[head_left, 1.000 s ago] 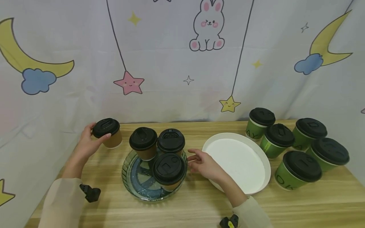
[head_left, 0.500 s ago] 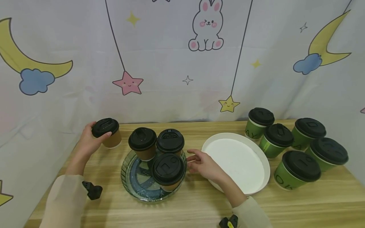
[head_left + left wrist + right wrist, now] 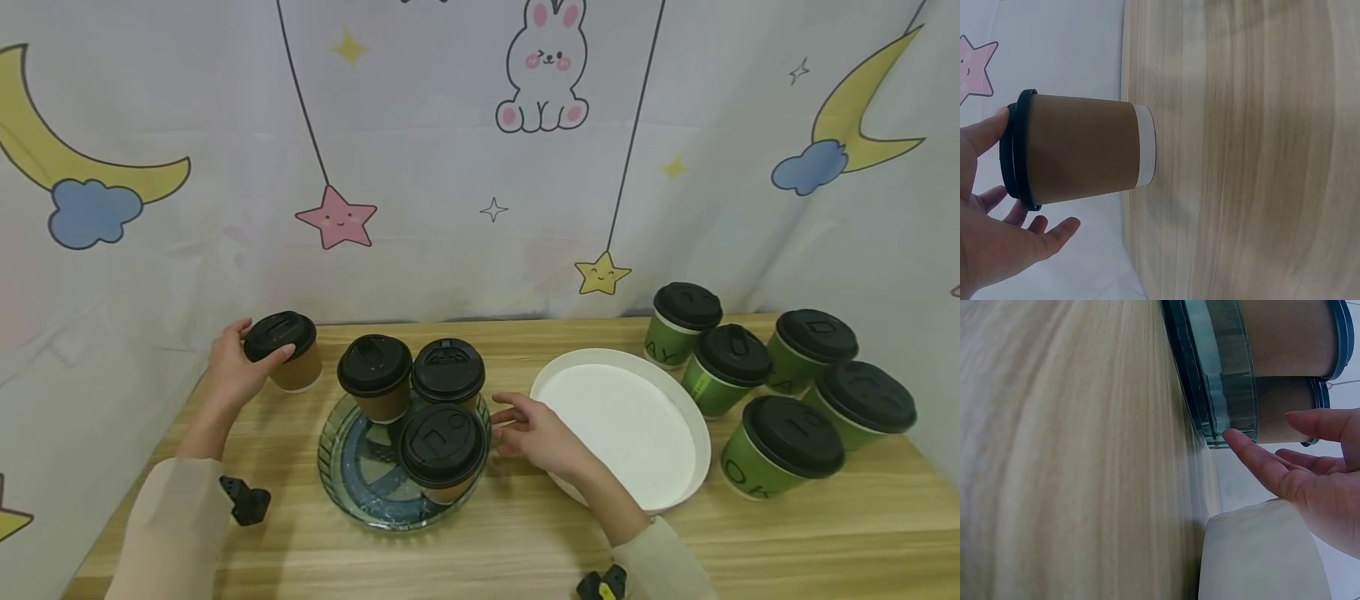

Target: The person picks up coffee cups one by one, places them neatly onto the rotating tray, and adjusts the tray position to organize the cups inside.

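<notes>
A brown paper cup (image 3: 288,354) (image 3: 1079,150) with a black lid stands at the table's back left. My left hand (image 3: 240,367) (image 3: 997,231) holds it at the lid, thumb on the front rim and fingers behind. Three more brown lidded cups (image 3: 442,446) stand in a round glass tray (image 3: 330,467) (image 3: 1222,375). My right hand (image 3: 501,417) (image 3: 1310,469) is at the tray's right side with straight fingers. One fingertip (image 3: 1235,439) touches the tray's rim.
A white plate (image 3: 622,425) (image 3: 1260,556) lies right of the glass tray, under my right wrist. Several green cups (image 3: 787,442) with black lids cluster at the right. A patterned cloth (image 3: 480,167) hangs behind the table (image 3: 525,542).
</notes>
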Motion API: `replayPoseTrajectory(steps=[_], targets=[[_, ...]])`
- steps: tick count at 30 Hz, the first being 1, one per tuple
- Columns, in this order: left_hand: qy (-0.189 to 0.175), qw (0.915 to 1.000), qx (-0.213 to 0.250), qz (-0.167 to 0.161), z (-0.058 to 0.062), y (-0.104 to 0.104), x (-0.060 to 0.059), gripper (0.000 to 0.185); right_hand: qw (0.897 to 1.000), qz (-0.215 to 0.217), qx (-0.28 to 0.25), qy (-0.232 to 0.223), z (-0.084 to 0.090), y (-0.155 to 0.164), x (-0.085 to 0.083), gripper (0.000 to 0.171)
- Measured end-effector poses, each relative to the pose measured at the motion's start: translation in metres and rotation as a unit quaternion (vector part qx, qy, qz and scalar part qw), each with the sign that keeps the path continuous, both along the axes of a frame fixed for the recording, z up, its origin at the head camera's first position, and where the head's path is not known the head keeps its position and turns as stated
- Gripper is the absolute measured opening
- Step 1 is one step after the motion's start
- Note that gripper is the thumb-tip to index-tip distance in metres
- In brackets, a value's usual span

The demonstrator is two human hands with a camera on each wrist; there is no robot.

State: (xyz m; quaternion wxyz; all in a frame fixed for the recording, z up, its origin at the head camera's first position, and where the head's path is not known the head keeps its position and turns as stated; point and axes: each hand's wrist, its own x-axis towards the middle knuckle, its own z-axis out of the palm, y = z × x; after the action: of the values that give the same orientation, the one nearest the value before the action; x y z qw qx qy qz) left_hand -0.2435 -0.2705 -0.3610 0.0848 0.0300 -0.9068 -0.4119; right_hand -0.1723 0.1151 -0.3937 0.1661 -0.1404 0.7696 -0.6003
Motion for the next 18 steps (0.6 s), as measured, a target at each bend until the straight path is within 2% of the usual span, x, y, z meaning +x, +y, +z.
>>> replayPoseTrajectory(steps=[7,18], targets=[[-0.005,1.0,0.005,-0.001,-0.003,0.001,-0.0002,0.086,1.0,-0.002,-0.002,-0.008,0.0005,-0.0004,0.001,0.049],[0.001,0.9998,0.009,0.016,-0.0032,0.0029,0.0,0.084,1.0,-0.002,-0.007,-0.008,0.0002,0.0005,0.0011,0.049]])
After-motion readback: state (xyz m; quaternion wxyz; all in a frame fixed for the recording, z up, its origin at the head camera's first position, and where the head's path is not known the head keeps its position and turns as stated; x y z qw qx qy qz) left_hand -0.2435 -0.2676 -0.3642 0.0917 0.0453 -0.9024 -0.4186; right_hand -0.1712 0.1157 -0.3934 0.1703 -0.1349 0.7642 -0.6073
